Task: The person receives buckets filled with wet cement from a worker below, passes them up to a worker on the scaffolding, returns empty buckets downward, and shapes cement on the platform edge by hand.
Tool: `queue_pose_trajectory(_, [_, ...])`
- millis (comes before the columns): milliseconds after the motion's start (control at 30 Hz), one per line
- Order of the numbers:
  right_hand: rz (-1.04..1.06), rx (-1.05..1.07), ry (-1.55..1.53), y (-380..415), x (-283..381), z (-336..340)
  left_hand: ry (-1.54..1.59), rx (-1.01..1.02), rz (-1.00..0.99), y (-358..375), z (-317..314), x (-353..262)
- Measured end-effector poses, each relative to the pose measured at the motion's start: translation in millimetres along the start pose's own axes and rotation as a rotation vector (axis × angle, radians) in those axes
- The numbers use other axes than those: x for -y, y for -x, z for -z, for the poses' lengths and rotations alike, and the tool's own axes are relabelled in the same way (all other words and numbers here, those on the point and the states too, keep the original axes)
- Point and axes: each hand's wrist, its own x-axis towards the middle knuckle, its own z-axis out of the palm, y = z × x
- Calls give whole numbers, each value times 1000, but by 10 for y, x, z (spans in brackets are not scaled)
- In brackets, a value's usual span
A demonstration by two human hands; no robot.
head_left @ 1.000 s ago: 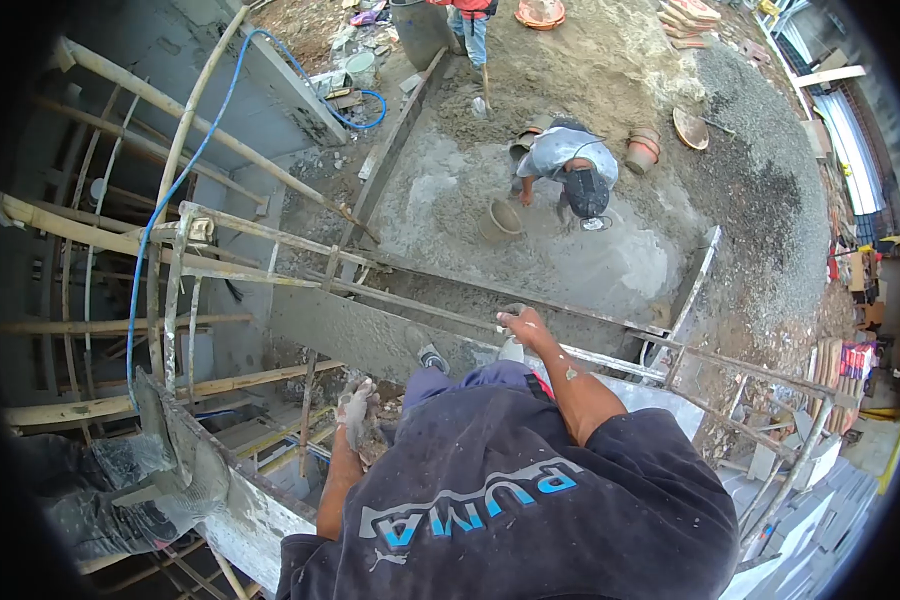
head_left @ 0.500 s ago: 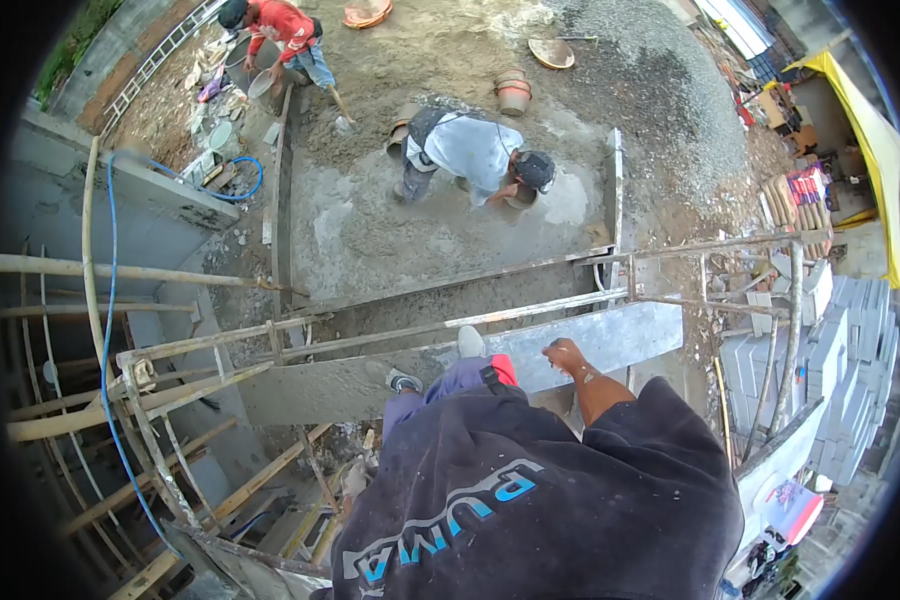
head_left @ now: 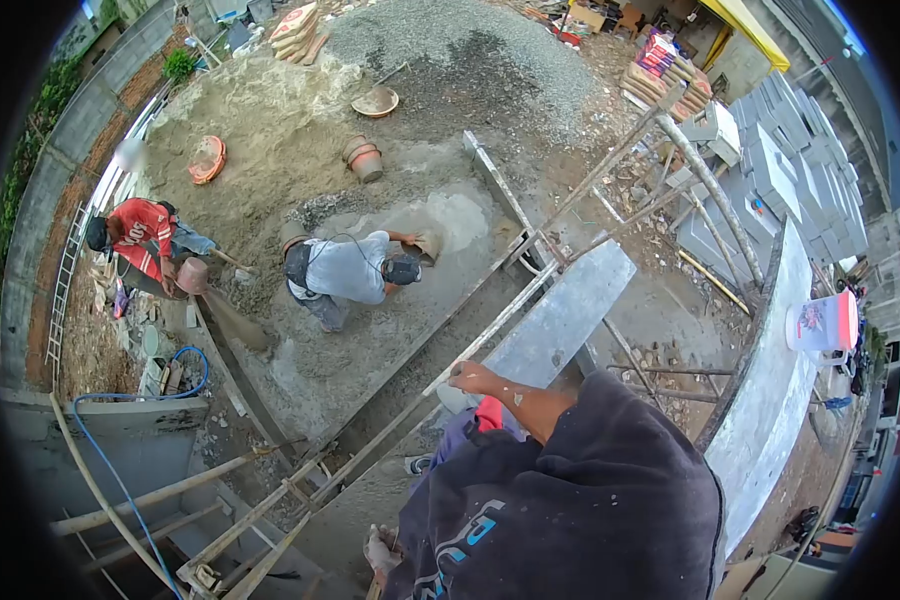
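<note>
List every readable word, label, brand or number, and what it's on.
"PU": wearer's dark shirt; the rest of the print is cut off or lost in folds.
Red shirt on a co-worker: lettering too blurred to read.
White bucket: printed label, too blurred.
Stacked sacks: print too small.
No readable numbers or signs.

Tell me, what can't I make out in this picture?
All in the head view:
Right hand: palm, hidden by the hand's own back.
Left hand: what it grips, if anything; too small.
Dark shirt: lettering, lost to folds and the bottom edge.
Stacked sacks: print, too small.
</note>
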Motion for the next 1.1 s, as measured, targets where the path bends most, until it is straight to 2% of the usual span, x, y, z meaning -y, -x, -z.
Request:
queue_pose_trajectory(67, [-1,-16,81,140,-193,65,-28,-9,35,-134,155,169])
queue_pose_trajectory(100, [7,-40,150,270,-257,138,-139,39,14,-80,183,203])
queue_pose_trajectory(133, [189,-135,342,148,-862,-43,-250,85,-12,0,188,221])
queue_pose_trajectory(167, [373,-228,532,35,-1447,-244,-207,82,18,-35,213,289])
queue_pose_trajectory(200, [160,-128,423,176,-1409,-147,-161,79,49,-36,230,322])
queue_pose_trajectory(233, [-50,-24,313,322,-1348,-38,-321,67,16,-41,272,333])
queue_pose_trajectory(267, [-79,-9,322,495,-1140,85,-472,47,-13,61,227,279])
queue_pose_trajectory(300, [-99,22,337,615,-977,165,-397,38,34,65,274,365])
queue_pose_trajectory(333, [12,2,363,692,-966,182,-321,25,79,70,331,455])
queue_pose_trajectory(367, [-52,18,291,698,-860,183,-20,31,173,-81,470,625])
queue_pose_trajectory(400, [-117,29,219,710,-755,183,37,-73,157,28,419,618])
queue_pose_trajectory(433, [-376,71,76,668,-612,188,95,-179,147,143,248,521])
queue_pose_trajectory(500, [-330,107,-15,535,-692,33,51,-12,253,33,425,577])
queue_pose_trajectory(567, [-356,137,-40,340,-469,-115,47,-137,147,93,300,496])
queue_pose_trajectory(633, [-453,156,7,252,140,-185,18,-125,45,-130,457,642])
queue_pose_trajectory(667, [-442,190,-3,173,208,-259,-5,-113,-6,-224,529,696])
queue_pose_trajectory(767, [-397,236,-15,13,488,-474,30,-160,152,-290,516,602])
queue_pose_trajectory(867, [-381,242,29,-42,737,-708,-8,-146,204,-458,544,541])
queue_pose_trajectory(1000, [-397,292,41,25,878,-1116,-84,-130,200,-940,506,589])
queue_pose_trajectory(1033, [-406,316,47,72,864,-1231,-176,-57,162,-1139,531,590])
queue_pose_trajectory(1100, [-433,358,91,199,757,-1476,-190,-103,29,-1653,414,770])
